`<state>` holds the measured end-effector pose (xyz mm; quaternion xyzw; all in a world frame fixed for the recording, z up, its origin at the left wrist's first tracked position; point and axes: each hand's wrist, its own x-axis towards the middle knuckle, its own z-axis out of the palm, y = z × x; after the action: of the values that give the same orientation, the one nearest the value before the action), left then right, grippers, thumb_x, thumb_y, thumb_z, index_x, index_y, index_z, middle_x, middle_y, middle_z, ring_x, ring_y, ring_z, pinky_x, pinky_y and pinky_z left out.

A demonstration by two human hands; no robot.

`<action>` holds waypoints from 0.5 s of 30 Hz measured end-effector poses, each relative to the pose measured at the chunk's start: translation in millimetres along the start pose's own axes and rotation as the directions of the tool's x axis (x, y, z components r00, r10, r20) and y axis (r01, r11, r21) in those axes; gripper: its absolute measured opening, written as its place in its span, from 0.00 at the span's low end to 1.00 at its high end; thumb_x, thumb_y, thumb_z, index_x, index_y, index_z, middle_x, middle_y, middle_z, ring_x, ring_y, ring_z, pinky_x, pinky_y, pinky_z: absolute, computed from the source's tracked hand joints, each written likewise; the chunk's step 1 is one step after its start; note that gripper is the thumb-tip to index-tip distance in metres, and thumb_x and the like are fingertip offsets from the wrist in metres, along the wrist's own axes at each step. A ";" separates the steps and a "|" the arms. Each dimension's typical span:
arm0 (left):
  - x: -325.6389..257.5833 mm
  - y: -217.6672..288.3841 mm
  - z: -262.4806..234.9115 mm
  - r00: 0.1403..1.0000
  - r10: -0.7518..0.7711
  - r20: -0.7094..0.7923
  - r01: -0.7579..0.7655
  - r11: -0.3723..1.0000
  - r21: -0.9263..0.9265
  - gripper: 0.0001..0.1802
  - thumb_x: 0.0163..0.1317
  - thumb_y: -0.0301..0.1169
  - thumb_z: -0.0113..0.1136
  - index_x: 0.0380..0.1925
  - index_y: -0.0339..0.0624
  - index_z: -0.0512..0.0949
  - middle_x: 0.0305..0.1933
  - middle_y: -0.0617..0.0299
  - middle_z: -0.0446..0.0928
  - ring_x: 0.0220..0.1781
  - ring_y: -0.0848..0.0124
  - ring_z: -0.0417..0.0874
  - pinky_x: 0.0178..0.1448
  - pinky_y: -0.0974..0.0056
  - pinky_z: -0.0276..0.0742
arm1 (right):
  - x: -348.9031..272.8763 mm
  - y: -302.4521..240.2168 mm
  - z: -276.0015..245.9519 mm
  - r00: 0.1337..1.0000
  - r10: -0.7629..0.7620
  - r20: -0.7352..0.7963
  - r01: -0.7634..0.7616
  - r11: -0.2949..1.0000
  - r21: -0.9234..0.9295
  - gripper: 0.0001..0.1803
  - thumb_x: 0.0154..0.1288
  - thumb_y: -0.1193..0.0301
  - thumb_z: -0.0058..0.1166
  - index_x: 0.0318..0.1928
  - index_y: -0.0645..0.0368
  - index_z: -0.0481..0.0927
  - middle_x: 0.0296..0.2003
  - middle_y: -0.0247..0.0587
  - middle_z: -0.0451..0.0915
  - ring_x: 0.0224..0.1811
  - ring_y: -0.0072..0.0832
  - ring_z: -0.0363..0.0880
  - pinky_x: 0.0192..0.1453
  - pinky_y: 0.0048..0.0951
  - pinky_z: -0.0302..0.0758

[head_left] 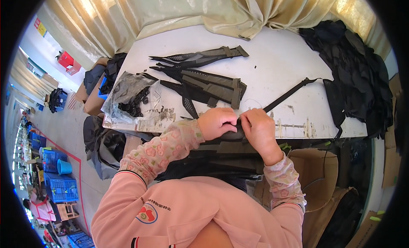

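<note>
White table (272,64) under curtains is seen, w/ strap pieces (204,79) at 12 o'clock and clear bag of clips (128,96) at 10. Black webbing strap (287,94) is pinched at table's near edge by left hand (217,123) and right hand (259,129), fingers closed together on it. Strap end betw. fingertips is hidden; dark fabric below hands is hard to make out.

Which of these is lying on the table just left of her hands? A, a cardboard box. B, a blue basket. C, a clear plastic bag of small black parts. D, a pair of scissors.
C: a clear bag of small black parts lies on the table, left of the left hand.
</note>
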<state>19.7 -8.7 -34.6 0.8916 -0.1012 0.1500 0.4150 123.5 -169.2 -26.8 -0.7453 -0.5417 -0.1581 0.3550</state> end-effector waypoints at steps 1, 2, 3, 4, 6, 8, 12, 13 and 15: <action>-0.6 3.4 2.4 0.996 0.088 0.000 -0.088 0.995 0.045 0.10 0.50 0.31 0.64 0.23 0.41 0.71 0.25 0.56 0.70 0.31 0.54 0.73 0.33 0.57 0.69 | -1.9 2.1 2.7 1.000 0.002 0.001 -0.002 1.000 0.002 0.06 0.53 0.74 0.57 0.25 0.59 0.74 0.21 0.44 0.74 0.22 0.37 0.74 0.28 0.36 0.71; -2.0 7.8 4.1 0.984 0.176 0.003 -0.175 0.980 0.090 0.10 0.51 0.31 0.63 0.22 0.41 0.70 0.25 0.56 0.69 0.31 0.53 0.72 0.33 0.56 0.68 | -5.5 6.3 6.9 0.989 0.144 0.015 -0.145 0.977 0.156 0.07 0.55 0.73 0.57 0.24 0.60 0.73 0.19 0.42 0.73 0.20 0.33 0.72 0.26 0.34 0.69; -3.1 15.0 4.2 0.974 0.227 -0.001 -0.225 0.965 0.135 0.11 0.51 0.31 0.62 0.21 0.41 0.69 0.25 0.56 0.67 0.31 0.52 0.71 0.33 0.56 0.67 | -7.9 10.0 7.9 0.959 0.280 0.049 -0.281 0.911 0.301 0.09 0.56 0.73 0.57 0.24 0.61 0.72 0.17 0.40 0.72 0.18 0.29 0.70 0.25 0.31 0.67; -4.2 14.9 3.7 0.974 0.228 0.001 -0.226 0.965 0.133 0.11 0.51 0.31 0.62 0.21 0.41 0.69 0.25 0.56 0.67 0.31 0.52 0.71 0.33 0.56 0.67 | -9.7 13.7 5.3 0.958 0.283 0.049 -0.284 0.911 0.300 0.09 0.56 0.73 0.57 0.24 0.61 0.72 0.17 0.40 0.72 0.18 0.29 0.70 0.25 0.31 0.67; -7.7 14.5 0.8 0.977 0.212 -0.012 -0.208 0.969 0.133 0.11 0.51 0.30 0.62 0.23 0.42 0.68 0.25 0.56 0.68 0.30 0.52 0.71 0.33 0.55 0.67 | -13.9 21.5 -0.4 0.802 0.497 0.330 -0.596 0.628 0.500 0.12 0.60 0.71 0.56 0.23 0.62 0.70 0.15 0.32 0.67 0.19 0.17 0.64 0.23 0.25 0.62; -10.0 11.4 0.4 0.992 0.128 -0.023 -0.125 0.987 0.103 0.10 0.52 0.30 0.62 0.25 0.41 0.69 0.26 0.56 0.68 0.31 0.54 0.72 0.34 0.57 0.68 | -20.5 23.8 4.1 0.789 0.493 0.368 -0.610 0.550 0.571 0.15 0.63 0.70 0.55 0.22 0.63 0.68 0.17 0.25 0.64 0.22 0.12 0.60 0.24 0.21 0.59; -8.5 19.4 4.2 0.986 -0.161 0.043 0.166 0.973 -0.158 0.09 0.56 0.30 0.62 0.30 0.39 0.71 0.29 0.56 0.71 0.32 0.62 0.75 0.37 0.64 0.71 | -22.0 8.2 8.3 0.717 0.510 0.476 -0.663 0.285 0.693 0.12 0.66 0.70 0.51 0.24 0.61 0.72 0.19 0.24 0.67 0.24 0.12 0.61 0.27 0.19 0.61; -8.4 18.3 5.1 0.987 -0.159 0.040 0.163 0.978 -0.131 0.09 0.57 0.29 0.61 0.33 0.37 0.73 0.30 0.57 0.72 0.32 0.67 0.76 0.40 0.67 0.71 | -21.3 3.8 8.0 0.729 0.484 0.483 -0.664 0.331 0.671 0.11 0.67 0.70 0.50 0.26 0.60 0.75 0.19 0.24 0.68 0.24 0.12 0.63 0.29 0.17 0.62; -9.5 13.7 6.6 0.987 -0.162 0.008 0.159 0.956 -0.248 0.08 0.57 0.28 0.61 0.34 0.37 0.73 0.30 0.59 0.72 0.31 0.69 0.76 0.39 0.68 0.71 | -22.5 5.3 4.4 0.731 0.410 0.545 -0.650 0.180 0.738 0.11 0.68 0.69 0.49 0.29 0.60 0.75 0.21 0.25 0.70 0.26 0.13 0.65 0.32 0.18 0.64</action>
<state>7.8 -22.0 -32.3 0.8372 -0.0438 0.1077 0.5344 119.5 -182.6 -45.8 -0.5824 -0.2761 0.3781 0.6646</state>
